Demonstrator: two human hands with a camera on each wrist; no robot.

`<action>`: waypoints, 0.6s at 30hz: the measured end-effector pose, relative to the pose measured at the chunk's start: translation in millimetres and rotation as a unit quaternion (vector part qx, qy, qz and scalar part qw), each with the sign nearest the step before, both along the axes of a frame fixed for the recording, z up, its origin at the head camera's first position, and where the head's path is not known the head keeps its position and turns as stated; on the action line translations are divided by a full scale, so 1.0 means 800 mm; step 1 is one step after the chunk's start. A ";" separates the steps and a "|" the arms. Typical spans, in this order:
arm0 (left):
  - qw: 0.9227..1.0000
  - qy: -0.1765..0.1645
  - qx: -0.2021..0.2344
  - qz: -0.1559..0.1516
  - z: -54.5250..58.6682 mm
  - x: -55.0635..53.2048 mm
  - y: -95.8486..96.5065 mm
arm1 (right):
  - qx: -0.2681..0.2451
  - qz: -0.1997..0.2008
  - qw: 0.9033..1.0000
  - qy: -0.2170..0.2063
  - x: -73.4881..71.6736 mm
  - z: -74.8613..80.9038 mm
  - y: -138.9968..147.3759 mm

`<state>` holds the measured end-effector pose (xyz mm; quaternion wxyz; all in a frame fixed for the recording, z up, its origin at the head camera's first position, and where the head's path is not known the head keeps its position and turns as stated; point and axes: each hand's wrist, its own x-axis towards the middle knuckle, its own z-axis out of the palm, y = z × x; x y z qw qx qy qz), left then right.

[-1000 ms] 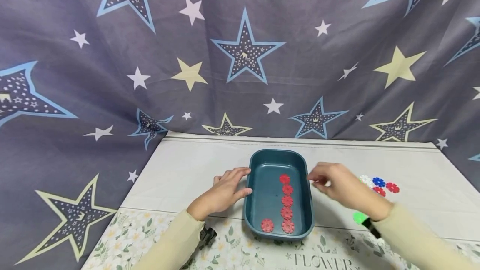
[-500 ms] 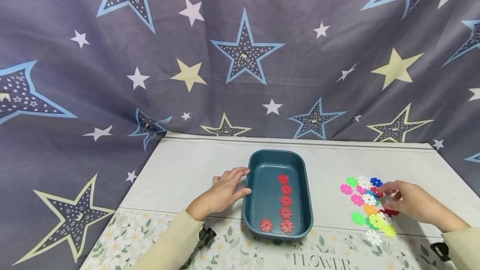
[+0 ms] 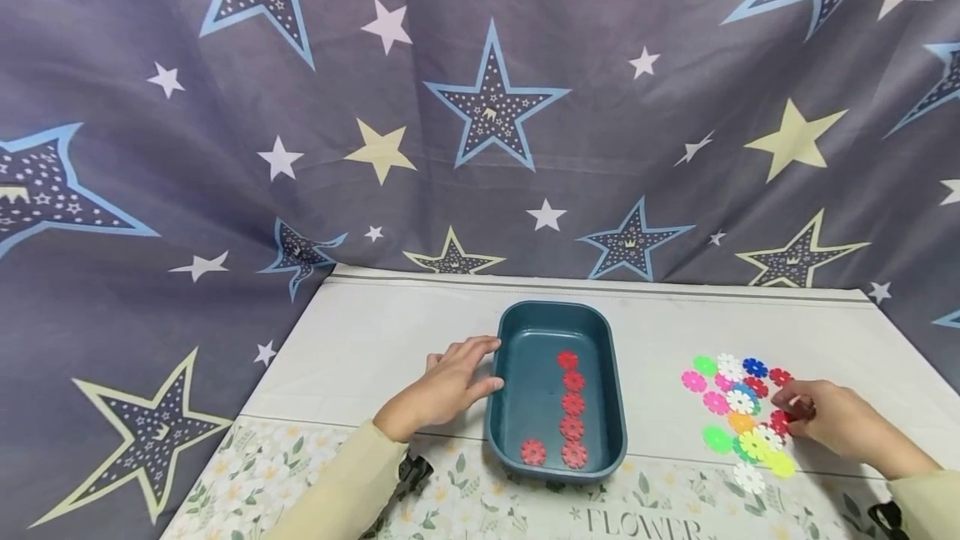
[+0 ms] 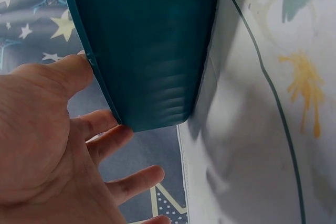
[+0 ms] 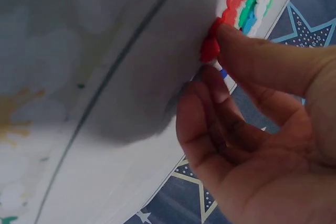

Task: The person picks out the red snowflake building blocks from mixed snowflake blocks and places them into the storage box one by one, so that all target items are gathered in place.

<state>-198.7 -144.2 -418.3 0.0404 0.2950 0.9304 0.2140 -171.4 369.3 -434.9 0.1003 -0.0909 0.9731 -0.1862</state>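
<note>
A dark teal rectangular tray (image 3: pixel 528 386) stands on the table, with several red flower-shaped discs (image 3: pixel 573 404) in a column along its right side. One more red disc (image 3: pixel 533 452) lies at its lower left. My left hand (image 3: pixel 442 390) rests thumb and fingertips against the tray's left rim, fingers spread. At the right, my right hand (image 3: pixel 836 417) is at the edge of a pile of coloured discs. In the right wrist view its thumb and forefinger pinch a red disc (image 5: pixel 210 49), partly hidden by the thumb.
The pile left of the right hand has white (image 3: pixel 748 477), green (image 3: pixel 717 439), pink (image 3: pixel 693 381), yellow, orange, blue and red flower-shaped discs, some overlapping. Behind the table hangs a grey star-patterned curtain (image 3: pixel 480 207). A flower-printed cloth (image 3: pixel 652 507) covers the front.
My right hand has gone from beside the tray's right rim out to the disc pile, then shifted slightly down and right to a red disc. The left hand stays at the tray.
</note>
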 end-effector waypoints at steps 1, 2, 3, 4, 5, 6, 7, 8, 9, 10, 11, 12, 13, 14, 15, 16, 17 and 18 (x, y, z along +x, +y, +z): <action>1.000 -0.001 0.000 0.001 0.000 0.000 0.000 | 0.000 -0.002 1.000 -0.002 0.001 -0.001 0.001; 1.000 -0.001 0.000 0.002 0.000 0.001 0.000 | -0.002 -0.003 1.000 -0.004 0.001 -0.001 0.001; 1.000 0.000 0.000 0.003 0.000 0.001 0.000 | -0.004 -0.002 1.000 -0.003 0.002 -0.002 0.002; 1.000 0.000 0.000 0.004 0.001 0.001 0.000 | -0.004 -0.001 1.000 -0.001 0.002 -0.002 0.002; 1.000 0.001 0.001 0.004 0.001 0.001 0.000 | -0.005 0.003 1.000 -0.001 0.003 -0.003 0.002; 1.000 0.001 0.002 0.003 0.001 0.001 0.000 | -0.007 0.007 1.000 0.000 0.003 -0.003 0.002; 1.000 0.000 0.002 0.002 0.001 0.001 0.001 | -0.008 0.009 1.000 -0.004 0.003 -0.003 0.003; 1.000 0.000 0.003 0.001 0.000 0.001 0.001 | -0.010 0.010 1.000 -0.009 0.004 -0.003 0.003; 1.000 0.000 0.003 0.000 0.001 0.001 0.001 | -0.012 0.013 1.000 -0.012 0.004 -0.003 0.004; 1.000 -0.001 0.003 -0.001 0.001 0.001 0.001 | -0.014 0.014 1.000 -0.018 0.005 -0.003 0.004; 1.000 -0.002 0.003 0.000 0.001 0.001 0.001 | -0.018 0.016 1.000 -0.020 0.006 -0.004 0.004; 1.000 -0.004 0.003 0.000 0.002 0.001 0.001 | -0.019 0.017 1.000 -0.017 0.006 -0.005 0.005; 1.000 -0.005 0.003 0.001 0.002 0.001 0.001 | -0.017 0.016 1.000 -0.012 0.006 -0.005 0.005; 1.000 -0.004 0.003 0.001 0.002 0.001 0.001 | -0.013 0.018 1.000 -0.002 0.007 -0.005 0.005; 1.000 -0.005 0.004 0.001 0.003 0.001 0.001 | -0.008 0.015 1.000 0.008 0.006 -0.005 0.004; 1.000 -0.004 0.004 0.001 0.003 0.001 0.001 | -0.005 0.011 1.000 0.021 0.006 -0.004 0.003; 1.000 -0.004 0.004 0.001 0.002 0.001 0.001 | -0.002 0.006 0.999 0.038 0.006 -0.003 0.001; 1.000 -0.004 0.003 0.000 0.002 0.001 0.001 | -0.002 -0.002 0.998 0.056 0.006 0.000 -0.002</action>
